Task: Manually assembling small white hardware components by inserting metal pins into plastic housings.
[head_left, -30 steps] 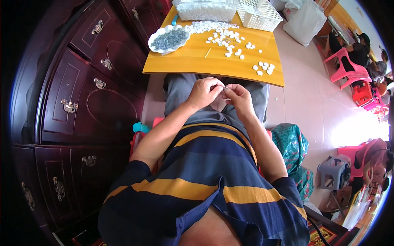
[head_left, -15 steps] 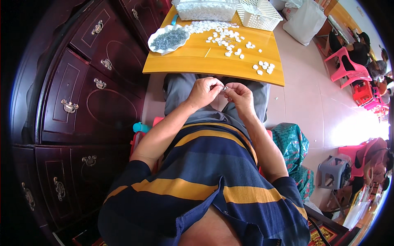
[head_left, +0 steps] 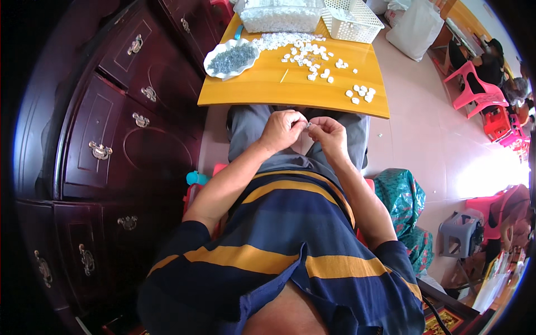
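Note:
Over my lap, just short of the table edge, my left hand (head_left: 283, 129) and my right hand (head_left: 329, 134) meet fingertip to fingertip. Both pinch a tiny whitish piece (head_left: 308, 125); fingers cover most of it, so its exact kind does not show. On the wooden table (head_left: 240, 95) lie several small white plastic pieces (head_left: 304, 53), scattered in the middle and heaped toward the back. A smaller group of rounded white pieces (head_left: 363, 92) sits near the right front corner. At the left, a white scalloped dish (head_left: 254, 64) holds many small grey metal-looking bits (head_left: 231, 58).
A clear bin (head_left: 279, 22) full of white pieces and a cream perforated basket (head_left: 357, 28) stand at the table's back. A thin stick (head_left: 284, 75) lies near the front. Dark wooden cabinets (head_left: 111, 139) line the left. Green bags (head_left: 399, 195) and a grey stool (head_left: 459, 231) are right.
The whole view has shifted slightly, so table and cabinets sit a little lower and to the right. My hands keep their fingertips together on the small piece.

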`<action>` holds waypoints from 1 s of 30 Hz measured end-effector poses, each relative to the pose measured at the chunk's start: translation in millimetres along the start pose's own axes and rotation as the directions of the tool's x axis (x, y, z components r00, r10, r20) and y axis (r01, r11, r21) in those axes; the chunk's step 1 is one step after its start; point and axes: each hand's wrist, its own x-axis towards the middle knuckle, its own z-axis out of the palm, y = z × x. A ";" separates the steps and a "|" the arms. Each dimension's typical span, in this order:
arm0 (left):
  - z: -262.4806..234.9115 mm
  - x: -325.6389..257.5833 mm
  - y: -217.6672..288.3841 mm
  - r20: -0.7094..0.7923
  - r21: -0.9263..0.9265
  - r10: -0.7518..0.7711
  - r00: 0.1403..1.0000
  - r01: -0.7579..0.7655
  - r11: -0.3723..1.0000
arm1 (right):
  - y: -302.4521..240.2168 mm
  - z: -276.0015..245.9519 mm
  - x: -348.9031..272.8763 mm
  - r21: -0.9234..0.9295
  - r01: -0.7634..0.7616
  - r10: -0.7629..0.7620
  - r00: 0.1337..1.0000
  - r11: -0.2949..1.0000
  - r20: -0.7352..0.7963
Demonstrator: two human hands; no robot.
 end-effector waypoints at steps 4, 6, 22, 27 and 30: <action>2.6 2.2 5.1 0.008 0.012 -0.030 1.000 0.030 0.999 | 3.0 -3.3 1.9 -0.015 -0.009 0.009 1.000 1.000 -0.004; 3.8 2.3 6.6 0.025 0.035 -0.022 0.999 0.021 0.999 | 7.7 -6.7 3.7 -0.016 -0.011 0.011 1.000 1.000 0.012; -9.2 24.5 -12.1 0.066 -0.140 -0.169 0.983 0.177 0.974 | -4.4 -15.0 8.0 0.175 0.024 -0.020 0.999 0.984 -0.029; 0.7 58.4 -32.0 0.054 0.104 -0.123 0.991 0.117 0.988 | -12.6 -20.6 9.6 0.283 0.037 -0.012 0.996 0.958 -0.089; 15.4 84.9 -24.2 0.125 0.321 -0.074 0.989 0.030 0.947 | -14.1 -25.1 9.3 0.324 0.022 0.022 0.991 0.946 -0.132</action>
